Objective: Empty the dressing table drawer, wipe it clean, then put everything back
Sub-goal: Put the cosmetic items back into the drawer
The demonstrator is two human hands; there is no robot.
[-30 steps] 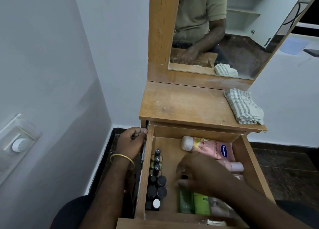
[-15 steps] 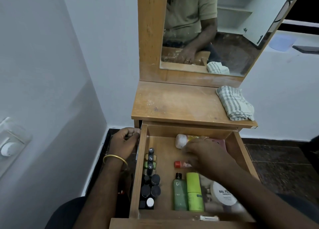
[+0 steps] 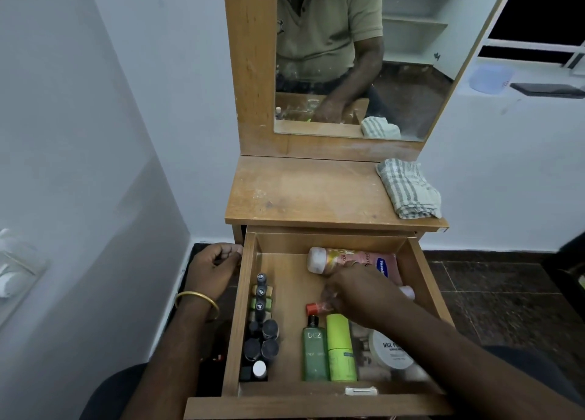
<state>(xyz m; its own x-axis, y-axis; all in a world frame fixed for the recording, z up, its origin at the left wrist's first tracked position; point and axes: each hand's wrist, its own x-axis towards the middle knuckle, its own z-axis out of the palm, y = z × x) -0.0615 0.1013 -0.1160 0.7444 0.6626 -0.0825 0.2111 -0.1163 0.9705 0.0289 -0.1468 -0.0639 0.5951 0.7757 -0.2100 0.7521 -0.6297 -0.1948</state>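
Note:
The wooden drawer (image 3: 243, 309) of the dressing table stands pulled out below me. Inside lie a pink lotion bottle (image 3: 357, 259) at the back, a row of small dark-capped nail polish bottles (image 3: 261, 328) along the left wall, a green bottle (image 3: 314, 351), a lime tube (image 3: 340, 347) and a white round jar (image 3: 391, 350). My right hand (image 3: 361, 293) reaches in and its fingers close on a small red-capped bottle (image 3: 313, 308). My left hand (image 3: 215, 269), fingers curled, rests against the outer left side of the drawer. A striped cloth (image 3: 408, 188) lies on the tabletop (image 3: 304, 191).
A mirror (image 3: 354, 55) rises behind the tabletop and reflects a person's torso and arm. A white wall runs close on the left with a switch plate (image 3: 12, 271). Dark tiled floor (image 3: 493, 296) lies to the right of the table.
My right hand moved from the front middle of the drawer toward the back, uncovering the green bottle, lime tube and jar, and now takes hold of the red-capped bottle. The left hand stayed put.

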